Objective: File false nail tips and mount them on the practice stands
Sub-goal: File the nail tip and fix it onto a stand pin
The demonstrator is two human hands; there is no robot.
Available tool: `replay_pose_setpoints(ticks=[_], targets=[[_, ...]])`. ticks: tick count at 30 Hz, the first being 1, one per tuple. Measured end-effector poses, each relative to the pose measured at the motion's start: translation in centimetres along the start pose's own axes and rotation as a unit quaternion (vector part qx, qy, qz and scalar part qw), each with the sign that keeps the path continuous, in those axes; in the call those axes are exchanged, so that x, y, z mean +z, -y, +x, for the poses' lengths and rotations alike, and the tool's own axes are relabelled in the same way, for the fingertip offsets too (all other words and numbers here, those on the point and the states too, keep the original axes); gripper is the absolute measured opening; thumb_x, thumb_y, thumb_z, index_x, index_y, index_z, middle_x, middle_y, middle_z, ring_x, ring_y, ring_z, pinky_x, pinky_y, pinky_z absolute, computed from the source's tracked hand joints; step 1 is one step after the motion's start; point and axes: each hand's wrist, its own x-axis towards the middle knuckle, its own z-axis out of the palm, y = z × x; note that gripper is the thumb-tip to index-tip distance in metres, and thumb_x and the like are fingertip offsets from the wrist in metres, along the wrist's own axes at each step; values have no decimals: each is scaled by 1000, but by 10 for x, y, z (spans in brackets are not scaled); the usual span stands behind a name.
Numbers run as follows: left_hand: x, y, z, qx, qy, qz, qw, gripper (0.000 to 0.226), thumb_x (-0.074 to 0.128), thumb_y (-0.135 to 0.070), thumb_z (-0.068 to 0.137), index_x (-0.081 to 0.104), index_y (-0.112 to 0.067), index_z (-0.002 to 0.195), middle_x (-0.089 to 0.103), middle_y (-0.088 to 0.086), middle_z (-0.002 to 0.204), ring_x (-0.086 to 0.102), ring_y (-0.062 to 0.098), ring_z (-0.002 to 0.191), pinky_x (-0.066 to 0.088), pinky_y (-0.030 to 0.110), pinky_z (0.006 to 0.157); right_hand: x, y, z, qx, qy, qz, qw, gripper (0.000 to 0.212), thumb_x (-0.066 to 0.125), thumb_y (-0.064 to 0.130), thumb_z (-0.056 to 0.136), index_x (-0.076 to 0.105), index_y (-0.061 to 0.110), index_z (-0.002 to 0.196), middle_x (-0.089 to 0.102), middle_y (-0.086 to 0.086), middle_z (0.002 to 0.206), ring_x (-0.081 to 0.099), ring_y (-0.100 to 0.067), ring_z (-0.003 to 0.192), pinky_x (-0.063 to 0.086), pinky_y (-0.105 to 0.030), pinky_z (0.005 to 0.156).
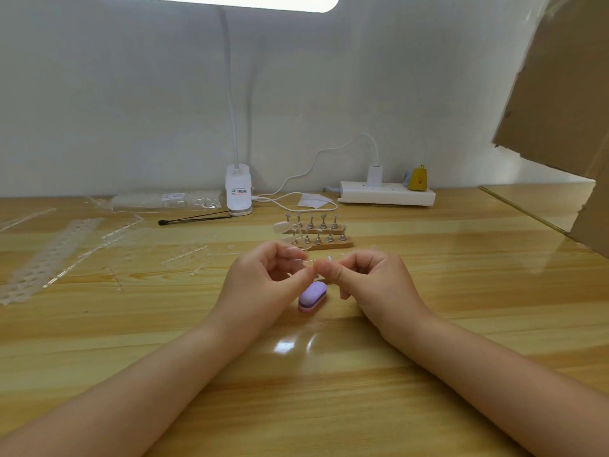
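Note:
My left hand (263,282) and my right hand (365,278) meet fingertip to fingertip above the wooden table (461,291). Between them both pinch a small clear strip of false nail tips (311,262), mostly hidden by the fingers. A purple and pink buffer block (312,295) lies on the table just below the hands. Behind the hands stand two wooden practice stands (318,235) with rows of metal holders. Two whitish nail tips (282,227) sit on the holders at the stands' left end.
Clear sprue strips and a perforated strip (52,255) litter the table's left side. A bag of tips (164,200), a black brush (194,220), a clip lamp (239,189) and a power strip (387,192) line the wall. Cardboard (560,94) hangs at the right.

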Motion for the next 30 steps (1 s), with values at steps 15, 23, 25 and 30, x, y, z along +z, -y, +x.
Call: replay_pose_setpoints(ticks=[15,23,25,30], targets=[[1,0,1,14,-49,25,998,23,73,-3,78,64,-24,83,67,-8,76,62,2,68,51,16,65,8,13,-15,-110,48,-128,984,9,67,23,89,75,25,87,69,17,62,62,-27,60,49,-43,58],[1,-1,0,19,-5,29,999,16,69,-8,82,69,-24,81,68,-14,72,62,8,68,50,20,64,4,12,-10,-51,32,-54,997,13,69,19,87,70,25,76,67,15,57,60,5,55,42,-9,54],[1,-1,0,24,9,31,999,15,67,-9,85,69,-23,80,67,-13,70,61,0,66,47,13,61,2,12,-7,-30,28,-34,999,10,70,18,87,71,21,77,67,12,57,60,5,56,41,-7,56],[1,-2,0,22,25,47,998,12,65,-15,89,67,-22,79,67,-15,66,58,-5,60,43,8,59,-1,12,-4,12,37,24,999,8,69,13,87,71,12,79,62,9,54,52,2,47,38,-8,49]])
